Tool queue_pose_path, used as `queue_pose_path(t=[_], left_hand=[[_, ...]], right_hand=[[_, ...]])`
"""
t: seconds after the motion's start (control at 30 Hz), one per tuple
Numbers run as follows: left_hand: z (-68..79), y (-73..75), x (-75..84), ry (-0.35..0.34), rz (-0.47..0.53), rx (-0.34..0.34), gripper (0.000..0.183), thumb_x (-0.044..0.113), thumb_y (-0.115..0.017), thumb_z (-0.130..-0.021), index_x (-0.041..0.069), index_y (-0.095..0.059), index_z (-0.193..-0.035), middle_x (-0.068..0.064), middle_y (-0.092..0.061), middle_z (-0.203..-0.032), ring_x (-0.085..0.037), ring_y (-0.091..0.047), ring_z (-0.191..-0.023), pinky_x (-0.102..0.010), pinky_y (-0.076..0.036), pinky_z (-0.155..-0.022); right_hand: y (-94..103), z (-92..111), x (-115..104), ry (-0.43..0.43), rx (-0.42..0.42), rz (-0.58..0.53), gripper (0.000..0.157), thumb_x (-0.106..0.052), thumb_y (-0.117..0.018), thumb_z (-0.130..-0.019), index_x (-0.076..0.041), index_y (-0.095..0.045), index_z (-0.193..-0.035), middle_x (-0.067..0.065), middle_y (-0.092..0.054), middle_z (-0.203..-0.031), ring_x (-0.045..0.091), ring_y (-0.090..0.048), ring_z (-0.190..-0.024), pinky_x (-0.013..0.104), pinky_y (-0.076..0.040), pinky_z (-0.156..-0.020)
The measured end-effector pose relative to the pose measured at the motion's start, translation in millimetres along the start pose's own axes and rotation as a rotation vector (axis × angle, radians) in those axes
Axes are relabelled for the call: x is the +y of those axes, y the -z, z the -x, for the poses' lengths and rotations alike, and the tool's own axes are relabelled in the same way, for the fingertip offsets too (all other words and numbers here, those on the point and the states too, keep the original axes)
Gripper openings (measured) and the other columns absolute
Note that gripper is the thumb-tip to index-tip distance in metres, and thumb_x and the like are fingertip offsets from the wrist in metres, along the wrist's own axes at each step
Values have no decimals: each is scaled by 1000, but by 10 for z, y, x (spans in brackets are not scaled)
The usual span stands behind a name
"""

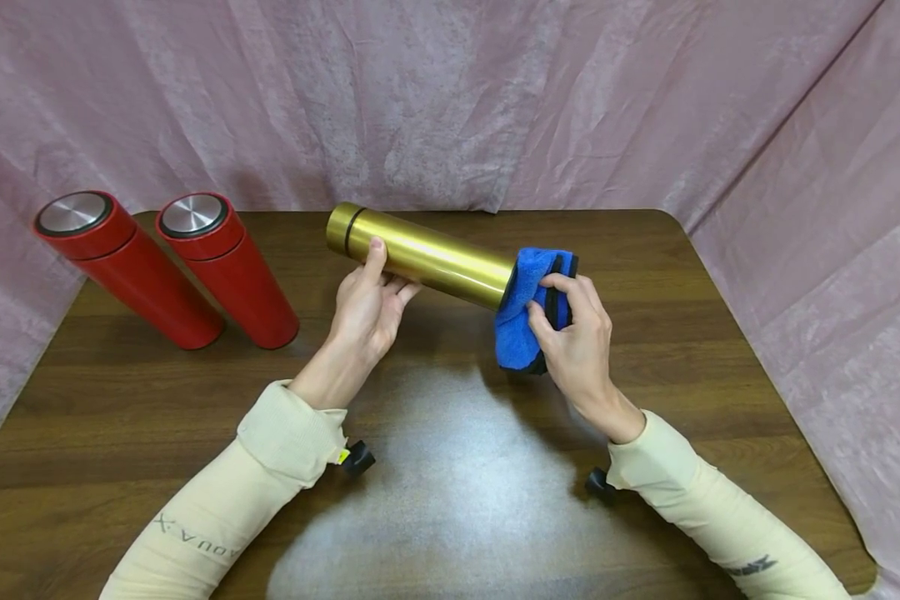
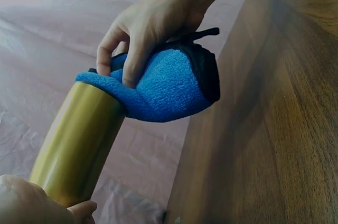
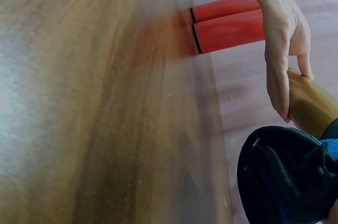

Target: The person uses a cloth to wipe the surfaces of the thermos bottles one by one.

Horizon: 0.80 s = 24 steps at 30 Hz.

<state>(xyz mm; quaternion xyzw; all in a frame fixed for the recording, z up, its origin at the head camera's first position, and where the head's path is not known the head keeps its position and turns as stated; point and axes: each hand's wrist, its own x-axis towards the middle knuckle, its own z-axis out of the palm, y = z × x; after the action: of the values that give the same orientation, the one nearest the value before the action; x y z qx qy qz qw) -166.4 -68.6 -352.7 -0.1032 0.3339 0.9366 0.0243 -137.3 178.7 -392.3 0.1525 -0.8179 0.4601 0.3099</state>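
My left hand [image 1: 367,308] grips a gold vacuum flask [image 1: 435,258] near its capped end, thumb on the near side. The flask is held tilted above the table, its cap to the upper left. At its base, my right hand [image 1: 581,342] pinches a blue cloth [image 1: 525,308] with black edging. In the left wrist view the cloth [image 2: 169,86] lies against the flask's bottom, covering it, with the right hand's fingers [image 2: 138,63] pressing into it. The right wrist view shows the cloth's dark edging [image 3: 280,171] in front of the flask [image 3: 311,102].
Two red flasks [image 1: 142,275] [image 1: 232,275] with silver-topped lids stand on the left of the wooden table [image 1: 435,467]. A pink curtain [image 1: 420,100] hangs behind the table and along its right side.
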Motion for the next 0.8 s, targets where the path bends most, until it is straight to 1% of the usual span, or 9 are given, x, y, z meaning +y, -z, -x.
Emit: queue_pose_path(t=[0.1, 0.27, 0.37, 0.47, 0.53, 0.6, 0.67, 0.73, 0.8], left_hand=[[-9, -3, -9, -9, -5, 1, 47, 29, -47, -109, 0, -38, -145, -17, -45, -141, -32, -45, -140, -48, -35, -119], [-42, -1, -40, -33, -18, 7, 44, 28, -48, -109, 0, -39, -143, -16, -49, -135, -32, -47, -138, -48, -37, -118], [-77, 3, -68, -55, -37, 9, 38, 27, -49, -109, 2, -43, -137, -13, -52, -129, -30, -51, -133, -47, -40, -116], [-116, -7, -80, -82, -48, 13, 31, 25, -51, -109, 4, -46, -132, -11, -55, -124, -28, -55, -126, -46, -43, -114], [-145, -20, -84, -102, -59, 17, 29, 24, -52, -109, 5, -47, -130, -10, -56, -121, -27, -57, -120, -45, -45, -112], [-174, -36, -85, -122, -67, 20, 26, 22, -54, -108, 6, -47, -128, -10, -57, -119, -25, -59, -115, -46, -45, -111], [-208, -49, -89, -144, -80, 20, 25, 21, -56, -108, 6, -48, -125, -9, -58, -116, -23, -60, -112, -46, -46, -110], [-244, -63, -93, -168, -98, 12, 23, 20, -58, -107, 7, -48, -124, -8, -58, -115, -22, -61, -108, -45, -47, -107], [-284, -79, -95, -194, -114, 0, 23, 19, -59, -107, 7, -48, -124, -8, -58, -114, -22, -61, -107, -42, -49, -104]], right_hand=[[2, 31, 17, -34, -38, 21, 28, 1, -77, -88, 1, -68, -115, 19, -64, -113, 29, -65, -104, 50, -60, -81], [24, 99, 24, -130, -137, 37, 30, -2, -78, -90, -1, -68, -118, 17, -65, -116, 29, -66, -107, 49, -61, -84], [51, 124, 16, -191, -198, 49, 32, -4, -79, -90, -2, -68, -119, 18, -66, -118, 30, -67, -101, 46, -61, -79], [95, 117, -6, -295, -278, 33, 33, -8, -79, -91, -5, -68, -122, 17, -69, -114, 28, -67, -88, 37, -58, -70], [129, 105, -17, -395, -338, -11, 33, -11, -78, -93, -7, -67, -124, 17, -69, -116, 26, -67, -87, 32, -55, -70], [162, 94, -22, -521, -404, -102, 35, -14, -75, -96, -6, -65, -129, 18, -67, -121, 26, -67, -91, 30, -57, -73], [189, 91, -21, -645, -458, -211, 38, -14, -72, -98, -4, -62, -133, 21, -62, -130, 29, -66, -100, 33, -59, -80], [221, 97, -20, -754, -502, -312, 41, -14, -70, -100, -2, -58, -137, 23, -55, -138, 32, -64, -108, 36, -60, -83], [256, 113, -21, -834, -541, -396, 45, -12, -68, -100, 0, -53, -141, 23, -48, -147, 34, -62, -112, 38, -60, -84]])
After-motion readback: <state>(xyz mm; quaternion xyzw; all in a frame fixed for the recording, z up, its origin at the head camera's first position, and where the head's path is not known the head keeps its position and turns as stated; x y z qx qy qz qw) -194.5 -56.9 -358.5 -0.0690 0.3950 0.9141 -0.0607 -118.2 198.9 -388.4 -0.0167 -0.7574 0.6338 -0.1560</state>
